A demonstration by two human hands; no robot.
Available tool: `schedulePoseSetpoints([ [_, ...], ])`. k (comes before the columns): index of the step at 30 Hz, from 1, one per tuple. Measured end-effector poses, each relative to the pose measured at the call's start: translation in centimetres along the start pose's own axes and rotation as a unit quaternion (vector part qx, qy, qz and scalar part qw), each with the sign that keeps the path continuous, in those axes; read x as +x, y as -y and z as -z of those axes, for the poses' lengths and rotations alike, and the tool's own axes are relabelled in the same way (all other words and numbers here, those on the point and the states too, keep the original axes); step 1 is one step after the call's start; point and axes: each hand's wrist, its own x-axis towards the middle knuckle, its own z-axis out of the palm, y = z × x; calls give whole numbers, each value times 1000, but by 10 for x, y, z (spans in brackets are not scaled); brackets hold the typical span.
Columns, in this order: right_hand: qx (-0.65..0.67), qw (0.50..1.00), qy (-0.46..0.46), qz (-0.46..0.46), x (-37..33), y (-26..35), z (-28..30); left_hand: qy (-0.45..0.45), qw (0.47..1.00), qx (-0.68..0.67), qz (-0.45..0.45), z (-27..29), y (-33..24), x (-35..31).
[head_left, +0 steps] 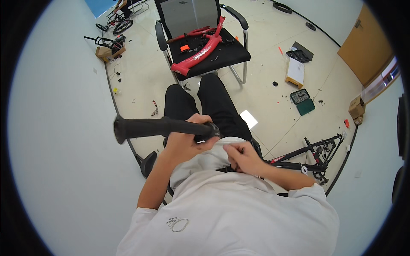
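Note:
My left hand point(181, 147) is wrapped round a black tube point(145, 127) above my lap. The tube lies nearly level, its flared end toward the left and its narrower, worn-looking end by my thumb. To the right of that end, my right hand point(247, 158) is held close to my waist with its fingers curled together. A small dark patch shows under those fingers, and I cannot make out whether they hold it. The two hands are apart from each other.
A black chair point(205, 57) ahead bears a red bicycle frame point(205, 50) and small parts. On the right floor lie a green case point(304, 106), a white box point(295, 71) and a black bicycle frame point(316, 155). A cardboard box point(103, 53) stands by the left wall.

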Motion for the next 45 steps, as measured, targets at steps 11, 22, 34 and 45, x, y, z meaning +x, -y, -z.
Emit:
schedulePoseSetpoints([
  [11,207,968,123,-76,20,21,-5,-149,952,-246,109,31,28,-2],
  [22,19,985,151,85,21,104,-6,-190,978,-14,-86,27,15,3],
  [34,-101,966,193,138,41,110,-20,-207,966,52,-146,34,13,3],
  [45,-7,971,238,24,47,103,-8,-169,978,71,-102,34,2,2],
])
